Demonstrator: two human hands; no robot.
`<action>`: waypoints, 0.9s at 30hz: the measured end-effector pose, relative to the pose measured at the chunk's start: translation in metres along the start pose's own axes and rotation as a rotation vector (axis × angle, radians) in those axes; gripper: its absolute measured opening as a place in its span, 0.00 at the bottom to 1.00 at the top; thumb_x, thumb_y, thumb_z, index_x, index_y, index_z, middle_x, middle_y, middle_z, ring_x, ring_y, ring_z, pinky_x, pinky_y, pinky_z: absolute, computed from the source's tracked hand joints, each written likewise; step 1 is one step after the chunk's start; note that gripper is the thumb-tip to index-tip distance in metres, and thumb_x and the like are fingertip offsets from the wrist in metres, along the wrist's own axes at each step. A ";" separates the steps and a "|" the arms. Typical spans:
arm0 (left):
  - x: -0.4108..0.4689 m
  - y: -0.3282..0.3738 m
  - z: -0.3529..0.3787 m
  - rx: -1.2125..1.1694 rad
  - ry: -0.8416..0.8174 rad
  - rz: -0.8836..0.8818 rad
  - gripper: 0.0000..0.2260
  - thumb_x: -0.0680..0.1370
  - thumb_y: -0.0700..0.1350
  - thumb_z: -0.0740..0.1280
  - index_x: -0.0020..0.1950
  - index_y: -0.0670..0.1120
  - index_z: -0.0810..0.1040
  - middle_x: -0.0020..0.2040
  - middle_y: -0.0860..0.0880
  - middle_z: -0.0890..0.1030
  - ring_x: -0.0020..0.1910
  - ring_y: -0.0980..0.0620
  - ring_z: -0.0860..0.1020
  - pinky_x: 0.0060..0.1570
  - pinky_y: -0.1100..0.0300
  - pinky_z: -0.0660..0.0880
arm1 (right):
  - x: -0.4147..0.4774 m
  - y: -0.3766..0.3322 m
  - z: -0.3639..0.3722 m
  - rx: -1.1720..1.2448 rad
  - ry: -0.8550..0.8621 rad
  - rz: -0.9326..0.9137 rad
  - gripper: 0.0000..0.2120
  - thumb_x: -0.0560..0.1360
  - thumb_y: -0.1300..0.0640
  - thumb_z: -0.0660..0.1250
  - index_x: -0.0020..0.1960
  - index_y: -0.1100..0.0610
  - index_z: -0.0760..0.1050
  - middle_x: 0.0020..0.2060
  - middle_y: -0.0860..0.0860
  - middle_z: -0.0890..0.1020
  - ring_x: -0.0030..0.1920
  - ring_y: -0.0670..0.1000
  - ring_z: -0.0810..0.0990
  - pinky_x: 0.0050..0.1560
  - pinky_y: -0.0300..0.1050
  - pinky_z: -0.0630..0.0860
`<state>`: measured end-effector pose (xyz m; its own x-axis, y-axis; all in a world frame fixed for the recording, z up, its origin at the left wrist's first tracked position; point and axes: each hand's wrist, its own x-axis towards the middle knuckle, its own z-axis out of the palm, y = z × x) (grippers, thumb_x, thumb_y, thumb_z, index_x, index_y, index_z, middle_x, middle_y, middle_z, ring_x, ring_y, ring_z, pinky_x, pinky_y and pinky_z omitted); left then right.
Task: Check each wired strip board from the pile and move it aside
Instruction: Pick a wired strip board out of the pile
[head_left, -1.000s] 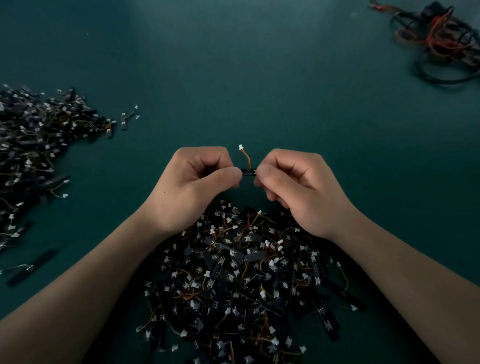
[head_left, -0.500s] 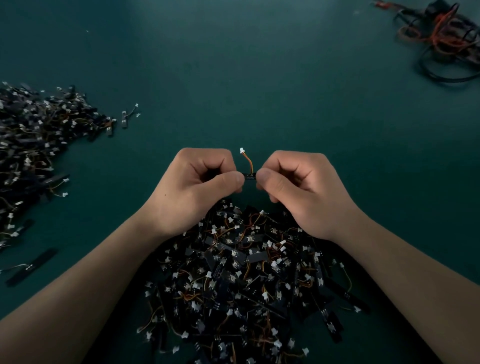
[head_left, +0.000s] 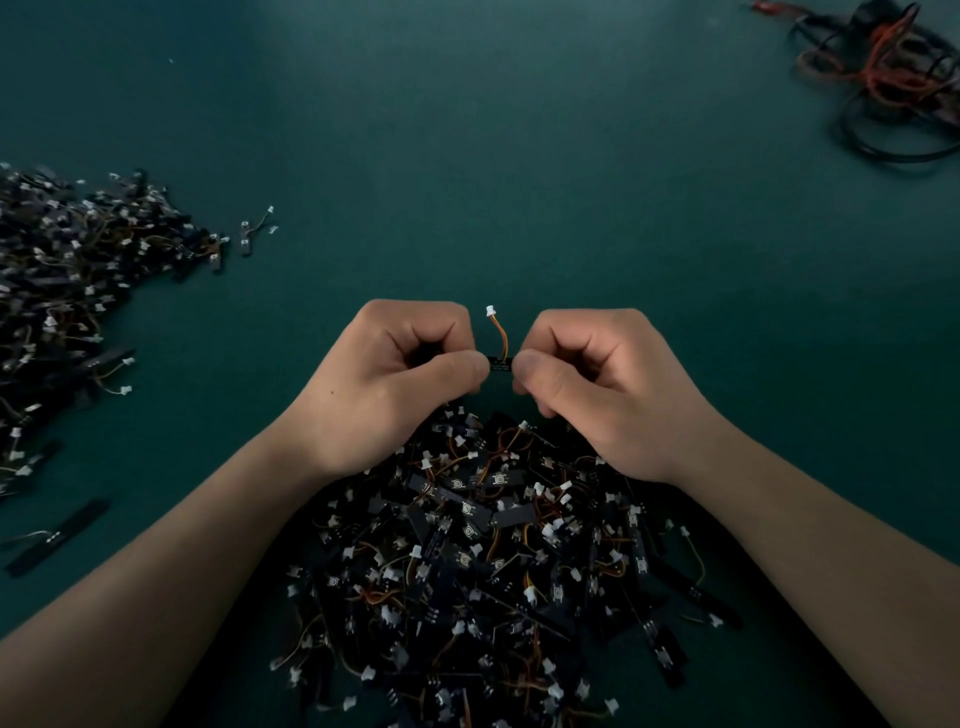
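Dark teal matting covers the table (head_left: 519, 156). Above its middle, a small black strip board (head_left: 500, 365) is pinched at both ends, its short orange wire (head_left: 503, 338) rising to a white plug (head_left: 491, 312). The left hand (head_left: 395, 384) grips one end between thumb and curled fingers and the right hand (head_left: 597, 384) grips the other, so only the board's middle shows. Beneath the wrists lies the big pile of black wired boards (head_left: 493, 561). A second heap (head_left: 67, 270) spreads at the far left, and a tangle of black and red cables (head_left: 883, 67) sits in the far right corner.

Left hand (head_left: 395, 384) and right hand (head_left: 597, 384) side by side, fingers curled, thumbs pinching one strip board (head_left: 500, 364)
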<state>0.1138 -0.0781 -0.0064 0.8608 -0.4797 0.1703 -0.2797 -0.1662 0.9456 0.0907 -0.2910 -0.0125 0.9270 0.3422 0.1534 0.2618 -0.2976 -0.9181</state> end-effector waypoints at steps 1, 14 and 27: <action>0.000 0.000 0.000 -0.001 0.000 -0.005 0.16 0.75 0.47 0.67 0.33 0.38 0.72 0.30 0.37 0.69 0.31 0.39 0.65 0.31 0.49 0.62 | 0.000 0.000 0.000 -0.004 0.000 0.001 0.14 0.80 0.52 0.67 0.39 0.59 0.77 0.28 0.60 0.75 0.26 0.58 0.68 0.26 0.49 0.64; 0.000 0.003 -0.006 0.155 -0.133 -0.054 0.16 0.70 0.38 0.67 0.54 0.51 0.85 0.50 0.54 0.82 0.45 0.51 0.78 0.47 0.55 0.73 | 0.007 0.007 -0.001 0.233 0.324 -0.014 0.14 0.85 0.57 0.60 0.43 0.59 0.76 0.27 0.48 0.70 0.27 0.46 0.66 0.29 0.36 0.64; 0.003 0.000 -0.007 0.257 -0.244 0.016 0.02 0.76 0.43 0.74 0.45 0.50 0.85 0.47 0.54 0.84 0.49 0.51 0.83 0.51 0.63 0.75 | 0.005 0.008 0.000 0.123 0.206 0.021 0.14 0.85 0.50 0.61 0.45 0.52 0.81 0.27 0.50 0.77 0.26 0.45 0.70 0.29 0.33 0.65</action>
<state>0.1189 -0.0735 -0.0039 0.7375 -0.6702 0.0838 -0.4167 -0.3539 0.8373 0.0974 -0.2915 -0.0193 0.9703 0.1446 0.1939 0.2192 -0.1876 -0.9575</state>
